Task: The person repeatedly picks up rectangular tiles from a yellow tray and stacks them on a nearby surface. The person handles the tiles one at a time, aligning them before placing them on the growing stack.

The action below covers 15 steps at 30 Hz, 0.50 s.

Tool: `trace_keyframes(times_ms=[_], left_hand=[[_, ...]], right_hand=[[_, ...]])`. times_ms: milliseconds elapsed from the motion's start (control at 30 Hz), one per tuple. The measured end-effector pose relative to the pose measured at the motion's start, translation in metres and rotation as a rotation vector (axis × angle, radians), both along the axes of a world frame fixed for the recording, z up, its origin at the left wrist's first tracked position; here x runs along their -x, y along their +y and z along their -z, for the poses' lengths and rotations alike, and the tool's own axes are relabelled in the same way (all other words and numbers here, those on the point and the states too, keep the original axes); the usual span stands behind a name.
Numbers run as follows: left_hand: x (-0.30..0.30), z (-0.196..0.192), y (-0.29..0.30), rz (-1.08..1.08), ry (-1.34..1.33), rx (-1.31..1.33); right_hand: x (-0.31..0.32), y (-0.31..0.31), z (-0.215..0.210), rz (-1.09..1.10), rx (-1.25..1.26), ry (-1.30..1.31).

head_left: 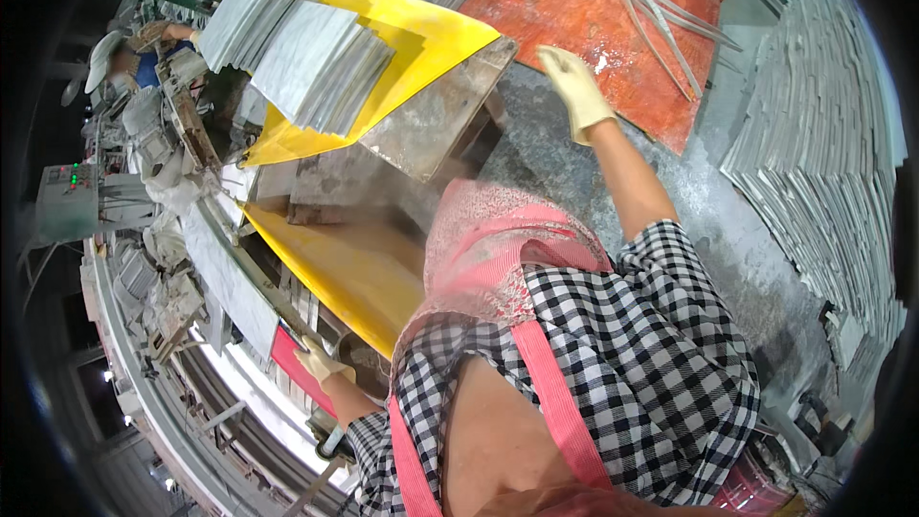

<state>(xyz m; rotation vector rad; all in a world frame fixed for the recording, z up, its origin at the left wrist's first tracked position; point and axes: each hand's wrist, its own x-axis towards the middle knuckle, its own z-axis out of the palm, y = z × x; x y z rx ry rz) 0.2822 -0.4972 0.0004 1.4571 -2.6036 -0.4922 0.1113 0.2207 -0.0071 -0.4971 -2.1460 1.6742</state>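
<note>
My right hand [578, 96], in a cream glove, reaches forward with its fingers stretched out and nothing in them. It is over the grey floor beside the orange-red sheet [622, 57]. My left hand [320, 362], also gloved, is low at the left against the edge of a red panel [292, 370] beside the conveyor line. Its fingers look apart, and nothing shows in them. Ahead to the left, stacks of grey-white marble-like tiles [321, 62] stand on a yellow sheet [436, 48] over a worn board [431, 124].
A tall stack of thin grey slabs [814, 153] rises at the right. Pale straps [651, 10] lie across the orange-red sheet. Another yellow sheet [335, 278] lies between me and the conveyor [144, 393]. At the far left another person [129, 67] is near machinery and a control box [69, 201].
</note>
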Motion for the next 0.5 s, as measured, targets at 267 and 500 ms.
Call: trace_keyframes(times_ms=[267, 500], left_hand=[[-0.009, 0.025, -0.005, 0.093, -0.364, 0.368], [-0.013, 0.023, 0.014, 0.114, -0.413, 0.437]], right_hand=[[0.077, -0.096, -0.036, -0.145, -0.616, 0.284], [0.103, -0.129, -0.028, -0.180, -0.883, 0.278]])
